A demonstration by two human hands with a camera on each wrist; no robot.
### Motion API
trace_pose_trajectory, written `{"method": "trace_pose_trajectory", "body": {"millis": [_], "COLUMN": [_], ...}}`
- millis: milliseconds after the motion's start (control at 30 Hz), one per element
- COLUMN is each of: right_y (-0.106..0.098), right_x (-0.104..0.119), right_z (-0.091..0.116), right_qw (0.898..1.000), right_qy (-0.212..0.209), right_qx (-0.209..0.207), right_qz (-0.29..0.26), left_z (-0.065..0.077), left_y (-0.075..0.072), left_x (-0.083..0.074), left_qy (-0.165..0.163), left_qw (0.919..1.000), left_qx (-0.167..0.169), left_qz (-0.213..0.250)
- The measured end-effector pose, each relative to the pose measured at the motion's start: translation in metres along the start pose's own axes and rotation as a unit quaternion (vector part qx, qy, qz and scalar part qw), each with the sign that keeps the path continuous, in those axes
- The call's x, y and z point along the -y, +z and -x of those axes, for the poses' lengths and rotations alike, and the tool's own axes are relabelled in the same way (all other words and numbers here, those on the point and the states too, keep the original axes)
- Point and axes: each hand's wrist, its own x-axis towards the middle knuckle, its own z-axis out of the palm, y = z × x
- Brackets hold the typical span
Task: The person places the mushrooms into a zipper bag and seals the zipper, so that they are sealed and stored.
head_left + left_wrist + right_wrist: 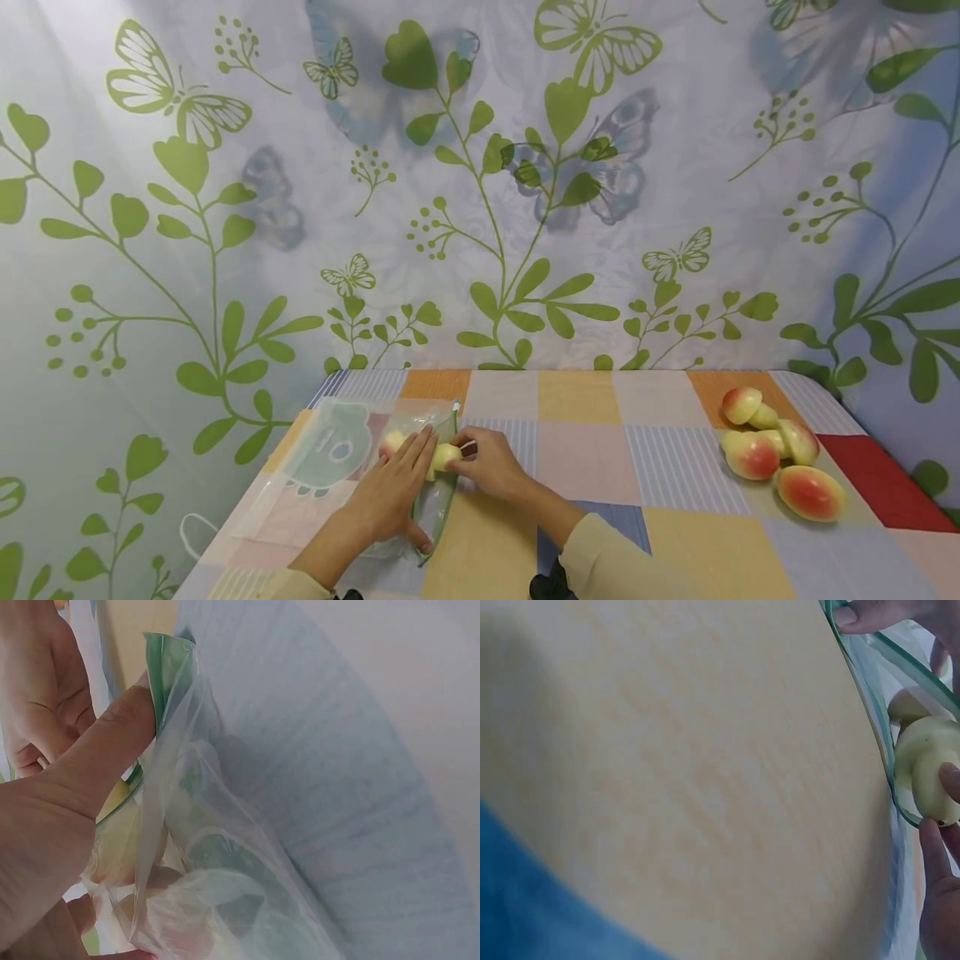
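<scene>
A clear zip bag (341,446) with a green zip edge and a green cartoon print lies flat at the left. My left hand (393,492) is spread over it near the mouth, its straight thumb against the green edge (166,667) and holding the lips apart. A red-and-yellow toy mushroom (391,443) shows inside, partly behind the left fingers. My right hand (491,465) pinches another toy mushroom (932,780) by its pale yellow stem at the bag's mouth. The cap of this mushroom is largely hidden by the bag and the left hand.
Several more toy mushrooms (752,455) lie in a group at the right of the table. A patchwork cloth (585,467) covers the table. Behind it hangs a curtain (480,233) with leaves and butterflies. A white loop of cord (186,535) hangs near the left table edge.
</scene>
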Motion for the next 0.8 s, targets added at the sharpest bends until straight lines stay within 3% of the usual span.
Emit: {"method": "trace_pose_trajectory", "body": {"millis": [500, 800], "right_y": [0.0089, 0.0099], "right_x": [0.0047, 0.0060], "right_z": [-0.0037, -0.0012], "right_qw": [1.000, 0.999], "right_qy": [0.014, 0.019], "right_qx": [-0.015, -0.011], "right_qz": [-0.013, -0.025], "left_z": [0.0038, 0.0007], "left_y": [0.0005, 0.0002], "left_x": [0.0003, -0.0014], "left_qy": [0.009, 0.009], "left_qw": [0.9996, 0.9993], "left_qx": [-0.023, -0.018], "left_qz": [-0.017, -0.031]}}
